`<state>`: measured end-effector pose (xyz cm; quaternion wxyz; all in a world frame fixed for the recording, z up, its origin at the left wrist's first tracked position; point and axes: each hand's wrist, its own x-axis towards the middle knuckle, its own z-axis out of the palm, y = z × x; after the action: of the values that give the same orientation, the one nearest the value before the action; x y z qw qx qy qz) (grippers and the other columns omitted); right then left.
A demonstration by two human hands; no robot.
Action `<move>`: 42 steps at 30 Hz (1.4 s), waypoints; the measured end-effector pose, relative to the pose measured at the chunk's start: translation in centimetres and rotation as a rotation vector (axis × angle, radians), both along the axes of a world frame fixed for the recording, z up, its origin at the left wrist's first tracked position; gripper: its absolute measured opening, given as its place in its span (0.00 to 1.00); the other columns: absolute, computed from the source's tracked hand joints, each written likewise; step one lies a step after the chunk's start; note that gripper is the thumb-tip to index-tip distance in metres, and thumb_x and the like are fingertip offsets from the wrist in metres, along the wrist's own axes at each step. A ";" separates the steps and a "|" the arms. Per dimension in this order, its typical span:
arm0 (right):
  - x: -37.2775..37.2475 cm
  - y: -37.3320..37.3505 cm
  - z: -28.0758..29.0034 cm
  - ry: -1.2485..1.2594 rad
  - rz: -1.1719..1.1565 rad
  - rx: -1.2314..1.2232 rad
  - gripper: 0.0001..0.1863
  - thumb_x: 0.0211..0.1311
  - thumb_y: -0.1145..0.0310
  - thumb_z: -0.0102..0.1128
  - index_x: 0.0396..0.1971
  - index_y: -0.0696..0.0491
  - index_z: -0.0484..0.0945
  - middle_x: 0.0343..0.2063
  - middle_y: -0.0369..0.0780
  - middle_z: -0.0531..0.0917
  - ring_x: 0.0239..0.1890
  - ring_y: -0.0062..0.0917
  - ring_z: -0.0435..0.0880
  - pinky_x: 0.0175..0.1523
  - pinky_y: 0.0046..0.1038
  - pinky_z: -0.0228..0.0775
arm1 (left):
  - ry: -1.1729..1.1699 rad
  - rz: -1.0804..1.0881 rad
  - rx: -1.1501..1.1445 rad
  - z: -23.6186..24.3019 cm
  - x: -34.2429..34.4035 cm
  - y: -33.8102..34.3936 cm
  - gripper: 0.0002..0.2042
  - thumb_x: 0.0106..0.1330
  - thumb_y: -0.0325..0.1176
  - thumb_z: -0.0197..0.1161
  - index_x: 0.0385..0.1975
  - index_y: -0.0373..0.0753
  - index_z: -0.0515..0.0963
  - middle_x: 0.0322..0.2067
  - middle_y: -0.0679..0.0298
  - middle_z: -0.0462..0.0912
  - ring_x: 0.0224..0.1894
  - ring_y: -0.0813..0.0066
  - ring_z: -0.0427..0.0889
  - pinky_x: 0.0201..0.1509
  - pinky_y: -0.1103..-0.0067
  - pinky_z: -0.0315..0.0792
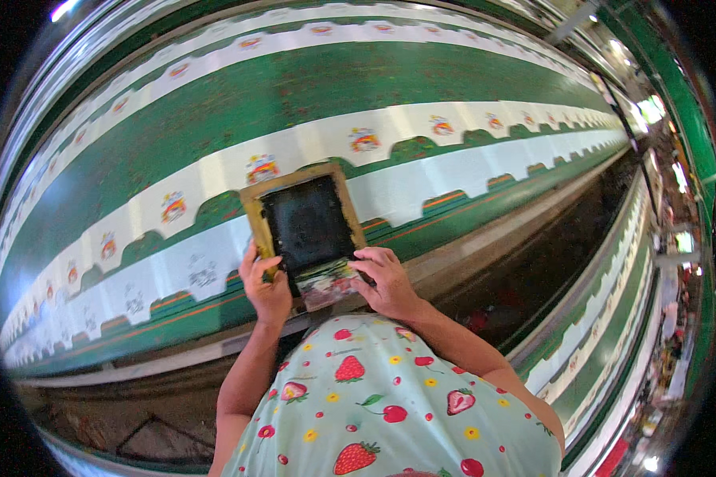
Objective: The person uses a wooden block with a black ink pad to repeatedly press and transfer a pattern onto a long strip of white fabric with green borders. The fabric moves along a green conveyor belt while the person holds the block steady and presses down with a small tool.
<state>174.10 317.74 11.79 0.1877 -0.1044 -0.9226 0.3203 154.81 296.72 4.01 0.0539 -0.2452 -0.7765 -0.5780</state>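
A wooden-edged printing screen (302,215), with a dark middle and a paint-smeared lower section, is tilted over a row of pale cut pieces (398,191) on the long green table (310,79). My left hand (264,286) grips the screen's lower left side. My right hand (386,282) holds its lower right corner, fingers bent over the smeared part; whether a separate tool is under them I cannot tell. Behind the screen, white pieces (310,143) carry small colourful prints. The pale pieces at the left show faint grey printed outlines.
A fruit-patterned garment (390,374) covers my body at the table's edge. A dark aisle (525,246) runs off to the right, with another long table of pieces (589,302) beyond it. Further rows of pieces lie at the far side. Posts and clutter line the right rim.
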 end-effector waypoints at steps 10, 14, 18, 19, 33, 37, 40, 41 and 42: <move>9.1 13.0 -2.8 0.037 -0.201 -0.195 0.21 0.68 0.68 0.77 0.59 0.56 0.87 0.61 0.50 0.86 0.66 0.48 0.83 0.74 0.46 0.73 | 0.044 -0.038 0.026 -0.6 7.3 14.6 0.20 0.54 0.11 0.66 0.44 0.41 0.87 0.74 0.41 0.77 0.74 0.41 0.76 0.80 0.56 0.67; 11.3 17.1 -2.0 0.022 -0.156 -0.076 0.21 0.67 0.71 0.76 0.59 0.55 0.86 0.62 0.50 0.85 0.66 0.48 0.82 0.73 0.47 0.74 | 0.016 -0.027 0.062 -1.0 9.9 19.0 0.19 0.55 0.11 0.66 0.43 0.40 0.87 0.74 0.42 0.78 0.75 0.42 0.76 0.80 0.58 0.67; 12.0 18.7 -0.3 0.007 0.045 0.075 0.23 0.65 0.70 0.78 0.59 0.53 0.86 0.62 0.47 0.84 0.67 0.48 0.82 0.71 0.48 0.73 | -0.014 -0.008 0.056 -1.0 11.0 20.9 0.19 0.54 0.10 0.67 0.42 0.40 0.87 0.74 0.44 0.78 0.73 0.44 0.78 0.79 0.59 0.70; 12.0 18.9 0.2 -0.006 0.117 0.110 0.24 0.64 0.69 0.79 0.59 0.53 0.85 0.62 0.47 0.83 0.67 0.47 0.81 0.72 0.48 0.73 | -0.007 -0.003 0.048 -1.1 11.1 21.2 0.19 0.54 0.10 0.67 0.42 0.40 0.86 0.74 0.44 0.79 0.73 0.46 0.79 0.78 0.60 0.71; 6.0 20.7 2.6 -0.238 0.484 0.346 0.17 0.61 0.69 0.68 0.50 0.51 0.87 0.46 0.43 0.86 0.54 0.42 0.85 0.62 0.43 0.80 | -0.108 0.026 0.007 -2.8 10.6 21.2 0.19 0.59 0.12 0.66 0.46 0.40 0.89 0.71 0.45 0.82 0.71 0.47 0.82 0.77 0.64 0.72; 0.6 24.8 3.5 -0.437 0.659 0.226 0.16 0.58 0.76 0.65 0.47 0.53 0.88 0.44 0.48 0.87 0.52 0.48 0.88 0.61 0.47 0.82 | -0.254 0.003 0.170 -2.8 10.3 21.2 0.15 0.69 0.16 0.68 0.53 0.38 0.87 0.70 0.45 0.82 0.73 0.50 0.81 0.78 0.63 0.71; -3.5 26.7 3.3 -0.469 0.638 0.161 0.17 0.58 0.79 0.63 0.47 0.54 0.89 0.44 0.50 0.88 0.53 0.51 0.89 0.62 0.50 0.82 | -0.344 -0.016 0.256 -2.3 10.1 21.1 0.15 0.68 0.16 0.70 0.53 0.37 0.87 0.70 0.45 0.82 0.74 0.49 0.80 0.79 0.63 0.71; -4.7 27.2 3.1 -0.470 0.612 0.154 0.18 0.58 0.80 0.63 0.48 0.54 0.89 0.45 0.51 0.88 0.53 0.51 0.89 0.63 0.50 0.82 | -0.314 -0.019 0.193 -2.1 10.0 20.9 0.15 0.68 0.16 0.69 0.52 0.37 0.87 0.70 0.45 0.82 0.74 0.49 0.80 0.79 0.63 0.71; -6.1 27.6 2.8 -0.428 0.574 0.183 0.18 0.58 0.79 0.62 0.48 0.53 0.89 0.45 0.51 0.88 0.53 0.51 0.89 0.62 0.50 0.82 | -0.284 -0.022 0.130 -1.9 9.9 20.7 0.15 0.68 0.15 0.69 0.52 0.37 0.87 0.70 0.44 0.82 0.75 0.49 0.80 0.79 0.63 0.71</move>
<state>168.05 345.34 14.57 -0.0986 0.1115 -0.9575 0.2470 164.74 317.41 2.07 -0.0472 -0.1655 -0.7345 -0.6564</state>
